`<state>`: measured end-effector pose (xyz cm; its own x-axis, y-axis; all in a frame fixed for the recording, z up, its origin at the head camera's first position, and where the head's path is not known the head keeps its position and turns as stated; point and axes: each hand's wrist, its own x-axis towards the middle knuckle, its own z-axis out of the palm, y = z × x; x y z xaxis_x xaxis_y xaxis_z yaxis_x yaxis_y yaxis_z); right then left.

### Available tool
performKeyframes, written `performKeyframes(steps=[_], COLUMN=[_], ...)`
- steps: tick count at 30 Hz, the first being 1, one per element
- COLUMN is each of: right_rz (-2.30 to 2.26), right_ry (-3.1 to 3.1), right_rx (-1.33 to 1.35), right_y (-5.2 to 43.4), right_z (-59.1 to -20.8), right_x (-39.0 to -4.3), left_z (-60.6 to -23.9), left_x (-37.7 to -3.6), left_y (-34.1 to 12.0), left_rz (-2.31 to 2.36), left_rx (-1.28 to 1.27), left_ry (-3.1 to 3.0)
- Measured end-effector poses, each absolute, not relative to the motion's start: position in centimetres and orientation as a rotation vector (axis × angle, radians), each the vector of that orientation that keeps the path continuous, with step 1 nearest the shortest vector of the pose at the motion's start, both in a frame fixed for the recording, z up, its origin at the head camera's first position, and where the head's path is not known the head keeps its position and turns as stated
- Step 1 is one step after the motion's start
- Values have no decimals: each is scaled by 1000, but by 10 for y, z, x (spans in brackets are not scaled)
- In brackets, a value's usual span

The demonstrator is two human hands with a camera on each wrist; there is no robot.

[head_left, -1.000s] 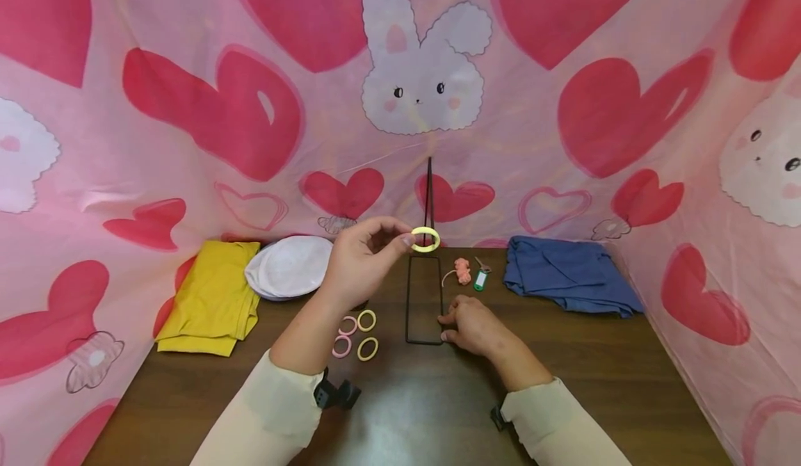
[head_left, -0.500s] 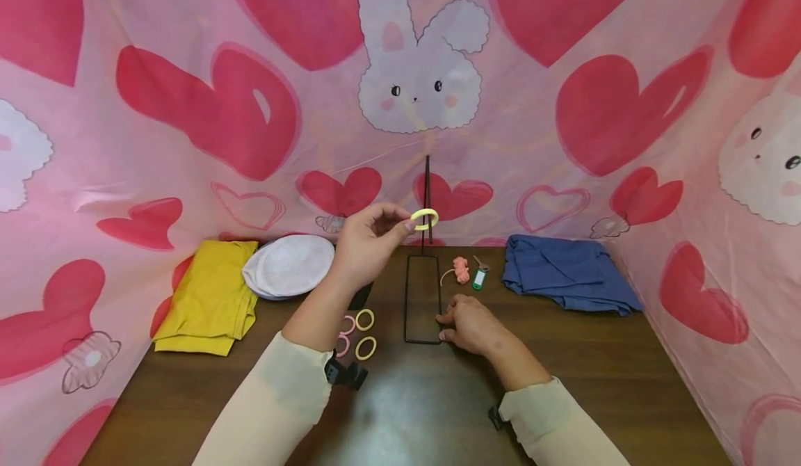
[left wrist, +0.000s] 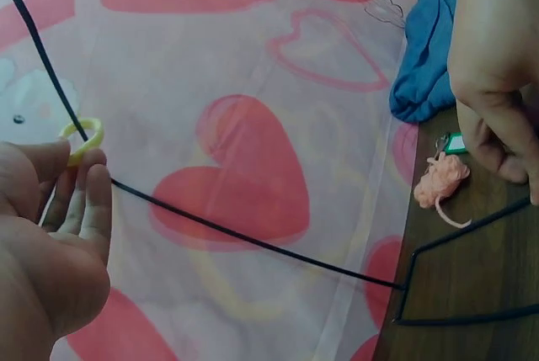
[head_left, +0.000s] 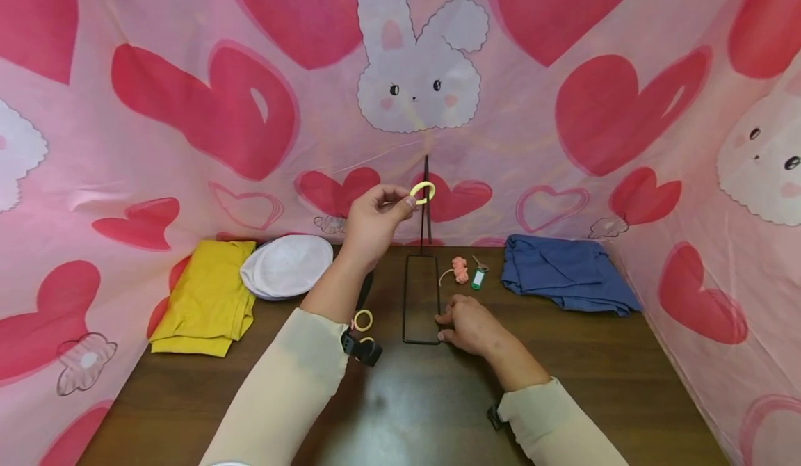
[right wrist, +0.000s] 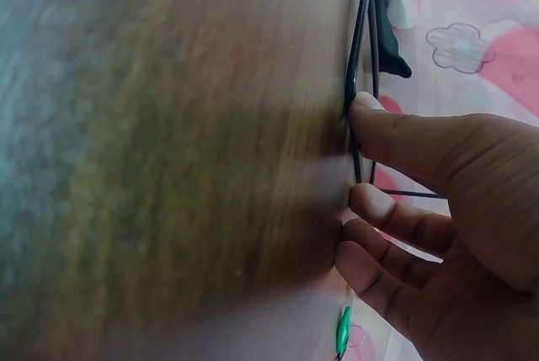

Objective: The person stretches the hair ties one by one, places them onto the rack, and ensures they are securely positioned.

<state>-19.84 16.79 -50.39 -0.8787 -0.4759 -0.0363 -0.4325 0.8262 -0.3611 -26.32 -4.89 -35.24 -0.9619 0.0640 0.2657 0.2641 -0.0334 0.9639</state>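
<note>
My left hand (head_left: 405, 203) is raised above the table and pinches a small yellow ring (head_left: 422, 192) between thumb and fingertips. The ring sits against the upright black rod (head_left: 427, 209) of a wire stand, a little below the rod's tip. In the left wrist view the rod (left wrist: 210, 222) crosses the ring (left wrist: 82, 138); whether it runs through I cannot tell. My right hand (head_left: 446, 328) rests on the table with fingertips pressing the near right corner of the stand's rectangular wire base (head_left: 405, 299). The right wrist view shows the index fingertip (right wrist: 366, 104) on the wire base (right wrist: 360, 41).
Loose hair rings (head_left: 362, 320) lie left of the base, partly hidden by my left arm. A yellow cloth (head_left: 206, 295) and a white round cloth (head_left: 288, 264) lie at the back left, a blue cloth (head_left: 563, 271) at the back right. A pink cord bundle (head_left: 461, 269) and green key tag (head_left: 478, 279) lie beyond my right hand.
My left hand has lifted the yellow ring upward along the rod, from near the rod's foot to near its tip. The right hand has stayed on the base.
</note>
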Motion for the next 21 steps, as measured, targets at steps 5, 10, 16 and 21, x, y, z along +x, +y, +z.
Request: performKeyframes(steps=[5,10,16,21], right_rz=[-518,-509,-494,-481], right_ry=[2883,2877,2863,2872], right_rx=[-736,-727,-717,-749], right_y=[168,168,168,170], right_z=[-504,-503,-503,-504], right_x=[-199,-199,-199,-198], left_z=[-354,-351,-350,-353], left_x=[-275,-284,-294,-303], left_y=[-43,-36,-29,-25], left_rz=[-2245,-2317,-2403,-2437], left_rx=[-291,-257,-229,-199], left_ry=[-1994,-1911,-1789,-1729])
